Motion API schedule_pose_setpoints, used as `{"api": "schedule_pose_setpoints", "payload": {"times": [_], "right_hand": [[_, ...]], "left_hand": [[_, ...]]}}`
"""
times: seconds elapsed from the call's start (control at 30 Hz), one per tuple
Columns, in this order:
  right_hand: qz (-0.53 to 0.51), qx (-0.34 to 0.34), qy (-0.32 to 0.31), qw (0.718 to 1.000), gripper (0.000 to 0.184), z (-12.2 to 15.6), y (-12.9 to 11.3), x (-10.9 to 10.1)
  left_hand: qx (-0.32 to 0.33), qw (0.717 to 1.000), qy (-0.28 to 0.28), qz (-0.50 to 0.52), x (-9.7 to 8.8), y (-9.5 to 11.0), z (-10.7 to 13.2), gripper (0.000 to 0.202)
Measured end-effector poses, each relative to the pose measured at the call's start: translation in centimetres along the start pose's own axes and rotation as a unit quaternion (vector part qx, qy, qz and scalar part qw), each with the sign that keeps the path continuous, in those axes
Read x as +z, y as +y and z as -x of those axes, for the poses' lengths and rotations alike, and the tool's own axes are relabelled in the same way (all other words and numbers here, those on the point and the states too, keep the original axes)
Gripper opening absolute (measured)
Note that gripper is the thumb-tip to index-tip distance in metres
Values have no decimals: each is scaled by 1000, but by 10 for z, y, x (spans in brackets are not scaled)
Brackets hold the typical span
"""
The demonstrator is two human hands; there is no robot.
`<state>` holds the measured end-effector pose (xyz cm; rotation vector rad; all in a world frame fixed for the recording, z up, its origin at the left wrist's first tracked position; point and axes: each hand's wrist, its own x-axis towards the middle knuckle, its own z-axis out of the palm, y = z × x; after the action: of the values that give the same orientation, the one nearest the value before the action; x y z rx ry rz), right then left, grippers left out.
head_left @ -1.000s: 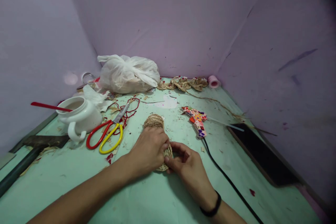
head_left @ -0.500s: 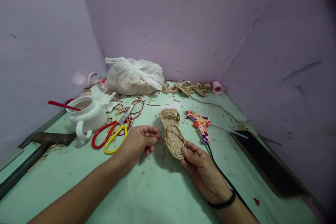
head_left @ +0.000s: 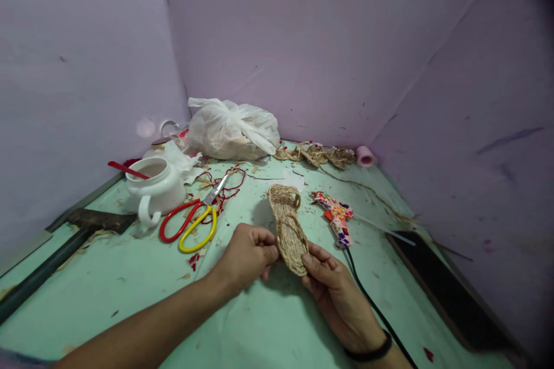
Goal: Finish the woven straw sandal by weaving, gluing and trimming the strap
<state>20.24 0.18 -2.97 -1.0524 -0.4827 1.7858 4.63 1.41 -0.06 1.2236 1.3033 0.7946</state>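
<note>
A small slipper (head_left: pixel 291 230) woven from tan braided twine is held up over the table, its looped strap end pointing away from me. My right hand (head_left: pixel 329 277), with a black band at the wrist, pinches its near right edge between thumb and fingers. At the slipper's left edge is my left hand (head_left: pixel 253 253), its thumb and fingers drawn together; whether they grip the edge or something small is hidden. To the left lie scissors (head_left: pixel 202 207) with one red and one yellow handle. A flower-patterned glue gun (head_left: pixel 335 216) rests on the right, a clear glue stick in its back.
A hammer-like tool (head_left: pixel 82 236) and a white pot (head_left: pixel 158 184) with a red stick stand left. At the back are a white plastic bag (head_left: pixel 234 130), woven twine pieces (head_left: pixel 318 154) and a pink spool (head_left: pixel 366 157). A dark flat slab (head_left: pixel 445 294) lies right.
My left hand has moved right to the slipper's edge, and its fingers have closed together. My right hand still holds the slipper. The whole view has shifted slightly.
</note>
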Motion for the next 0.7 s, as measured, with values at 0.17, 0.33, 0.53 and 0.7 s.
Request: {"api": "schedule_pose_setpoints", "payload": {"times": [0.17, 0.33, 0.53, 0.7], "right_hand": [[7, -1, -11, 1000, 41, 0, 0, 0], [9, 3, -11, 1000, 44, -1, 0, -3], [8, -32, -5, 999, 46, 0, 4, -3], [120, -78, 5, 990, 42, -2, 5, 1]], "left_hand": [[244, 931, 29, -268, -11, -7, 1, 21], [261, 914, 16, -310, -14, -5, 1, 22], [5, 997, -81, 10, -12, 6, -1, 29], [-63, 994, -26, 82, -9, -3, -6, 21]]}}
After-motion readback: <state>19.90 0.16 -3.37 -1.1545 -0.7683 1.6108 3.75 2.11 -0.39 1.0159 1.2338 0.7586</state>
